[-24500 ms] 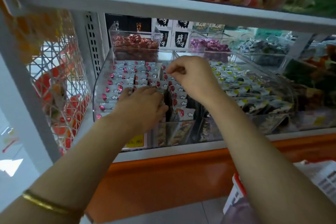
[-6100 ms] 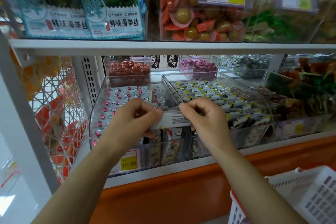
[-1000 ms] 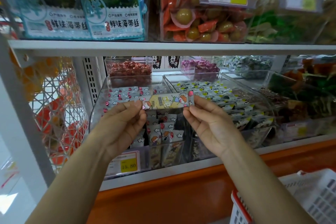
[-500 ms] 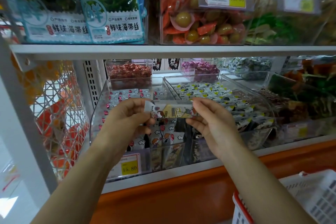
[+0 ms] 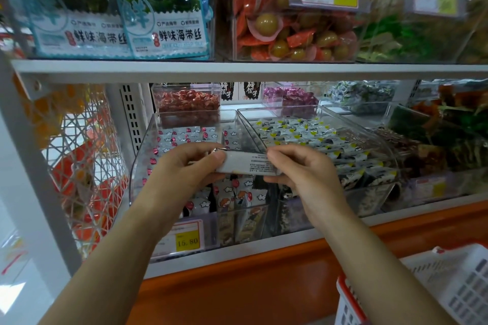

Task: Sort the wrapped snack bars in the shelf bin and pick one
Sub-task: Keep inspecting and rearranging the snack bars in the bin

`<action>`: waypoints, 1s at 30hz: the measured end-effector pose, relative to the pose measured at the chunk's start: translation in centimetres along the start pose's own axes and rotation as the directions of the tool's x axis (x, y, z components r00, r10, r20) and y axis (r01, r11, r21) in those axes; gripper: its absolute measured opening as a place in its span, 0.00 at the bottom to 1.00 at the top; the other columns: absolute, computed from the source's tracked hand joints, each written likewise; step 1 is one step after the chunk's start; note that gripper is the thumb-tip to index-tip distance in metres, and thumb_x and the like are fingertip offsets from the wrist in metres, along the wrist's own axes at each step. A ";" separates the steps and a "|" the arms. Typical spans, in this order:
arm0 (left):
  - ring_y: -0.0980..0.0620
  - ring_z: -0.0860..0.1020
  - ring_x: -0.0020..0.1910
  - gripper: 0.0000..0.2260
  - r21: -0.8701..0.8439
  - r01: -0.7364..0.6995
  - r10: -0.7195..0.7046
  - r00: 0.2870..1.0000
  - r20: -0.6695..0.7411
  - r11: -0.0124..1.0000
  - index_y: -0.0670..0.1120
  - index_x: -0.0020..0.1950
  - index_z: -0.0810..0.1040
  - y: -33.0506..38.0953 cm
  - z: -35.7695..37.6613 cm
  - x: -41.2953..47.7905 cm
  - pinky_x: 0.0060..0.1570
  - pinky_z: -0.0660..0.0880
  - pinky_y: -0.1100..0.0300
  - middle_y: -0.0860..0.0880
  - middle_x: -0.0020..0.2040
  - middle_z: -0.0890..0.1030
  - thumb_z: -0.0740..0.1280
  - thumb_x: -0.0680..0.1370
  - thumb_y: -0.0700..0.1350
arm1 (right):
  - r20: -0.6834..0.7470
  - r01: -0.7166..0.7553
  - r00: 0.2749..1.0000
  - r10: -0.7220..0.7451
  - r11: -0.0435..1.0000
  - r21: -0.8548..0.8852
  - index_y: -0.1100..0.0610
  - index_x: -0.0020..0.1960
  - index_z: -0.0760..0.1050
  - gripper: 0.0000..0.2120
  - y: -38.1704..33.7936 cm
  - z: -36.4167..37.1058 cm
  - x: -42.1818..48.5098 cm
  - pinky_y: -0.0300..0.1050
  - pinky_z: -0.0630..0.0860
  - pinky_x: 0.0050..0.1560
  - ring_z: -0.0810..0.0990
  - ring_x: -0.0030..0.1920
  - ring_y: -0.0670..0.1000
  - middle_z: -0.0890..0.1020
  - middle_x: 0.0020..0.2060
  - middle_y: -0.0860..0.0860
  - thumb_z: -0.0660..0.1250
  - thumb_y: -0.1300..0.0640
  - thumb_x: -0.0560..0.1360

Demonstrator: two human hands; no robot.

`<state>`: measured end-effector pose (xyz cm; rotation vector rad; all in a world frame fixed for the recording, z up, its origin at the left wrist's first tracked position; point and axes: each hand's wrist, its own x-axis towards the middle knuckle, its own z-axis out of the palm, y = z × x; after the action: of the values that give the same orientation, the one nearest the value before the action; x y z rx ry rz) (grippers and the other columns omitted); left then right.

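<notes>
One wrapped snack bar is held level in front of the clear shelf bin, its white back with small print facing me. My left hand pinches its left end and my right hand pinches its right end. Behind and below the bar, the bin holds several more wrapped snack bars with pink dots and cloud prints, lying in rows. A few of these stand upright at the bin's front.
A second clear bin of yellow-marked wrapped bars sits to the right. A yellow price tag hangs on the bin front. The upper shelf carries seaweed packs and candy boxes. A white basket is at lower right. A wire rack stands at left.
The bar has been turned over between my hands: its cartoon front showed a second ago, and its white printed back faces me now. Both hands stay at about the same height.
</notes>
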<state>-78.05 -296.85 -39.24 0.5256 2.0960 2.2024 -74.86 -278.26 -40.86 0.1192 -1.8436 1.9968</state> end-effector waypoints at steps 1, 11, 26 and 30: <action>0.51 0.83 0.46 0.08 0.016 -0.003 0.003 1.000 0.001 1.000 0.44 0.51 0.82 0.0 0.0 0.0 0.45 0.78 0.66 0.45 0.48 0.84 0.67 0.74 0.43 | -0.008 0.016 1.000 -0.016 1.000 -0.024 0.57 0.43 0.82 0.03 0.0 0.0 0.0 0.41 0.81 0.38 0.84 0.43 0.50 0.84 0.38 0.51 0.70 0.63 0.72; 0.51 0.81 0.42 0.02 0.043 0.038 -0.037 0.999 -0.020 0.998 0.41 0.44 0.79 0.1 1.3 -0.3 0.38 0.78 0.66 0.45 0.48 0.80 0.67 0.75 0.39 | -0.113 0.202 0.960 -0.257 0.911 -0.360 0.57 0.32 0.74 0.12 0.0 0.5 -0.3 0.30 0.67 0.31 0.71 0.29 0.41 0.73 0.25 0.44 0.69 0.59 0.74; 0.55 0.80 0.30 0.12 -0.047 0.082 -0.090 0.967 -0.237 0.996 0.38 0.45 0.79 -0.3 1.3 0.9 0.37 0.81 0.57 0.46 0.40 0.80 0.64 0.78 0.46 | 0.214 0.216 0.964 -0.157 0.933 -0.288 0.43 0.56 0.78 0.16 -0.7 -0.3 0.1 0.45 0.79 0.52 0.81 0.51 0.47 0.83 0.52 0.47 0.71 0.57 0.71; 0.58 0.78 0.39 0.07 0.323 -0.064 0.146 0.961 -0.236 0.944 0.49 0.46 0.76 -0.8 1.5 1.4 0.33 0.72 0.67 0.56 0.42 0.79 0.60 0.79 0.49 | -0.063 0.191 0.975 -0.211 0.953 -0.236 0.53 0.47 0.79 0.04 -0.8 -0.5 1.0 0.41 0.79 0.36 0.78 0.33 0.44 0.80 0.37 0.50 0.69 0.56 0.72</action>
<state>-79.14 -294.96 -39.71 0.3941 2.6370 2.0990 -75.42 -277.48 -39.85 0.1430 -1.9074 1.6161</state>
